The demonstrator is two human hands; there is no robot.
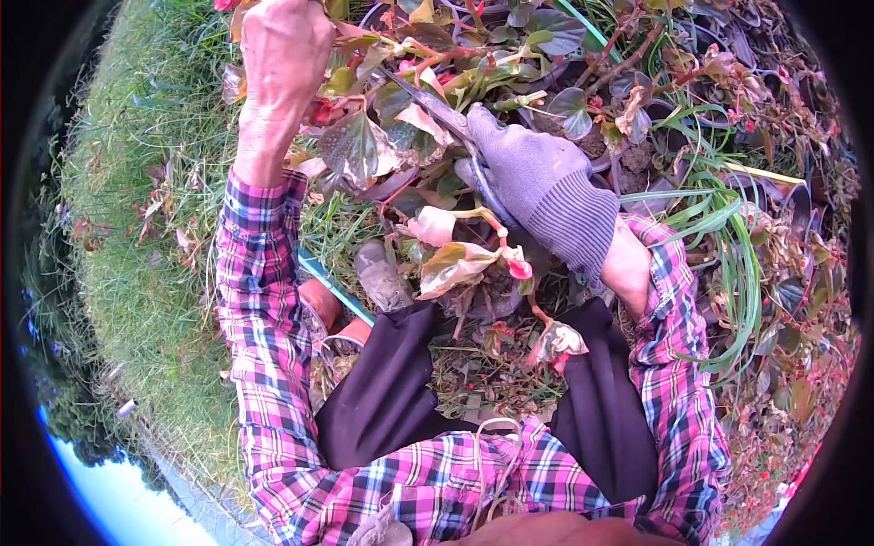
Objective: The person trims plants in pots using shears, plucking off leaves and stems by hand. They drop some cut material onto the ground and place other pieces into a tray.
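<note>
My left hand [287,50], bare, is closed at the top edge of the view, with its fingertips hidden. A begonia stem [391,41] with leaves runs into it. My right hand [537,173] wears a grey knit glove and is wrapped round the handles of a pair of scissors [437,109]. Their blades point up and left into the begonia leaves, below that stem. Under the glove hangs a begonia sprig with a pale folded leaf [460,264] and a pink flower [520,269].
Potted begonias [728,82] with browned leaves crowd the top and right. Long grass blades [742,246] droop at the right. Mown grass [137,246] spreads on the left. A light blue strip [332,287] lies near my shoe [382,278].
</note>
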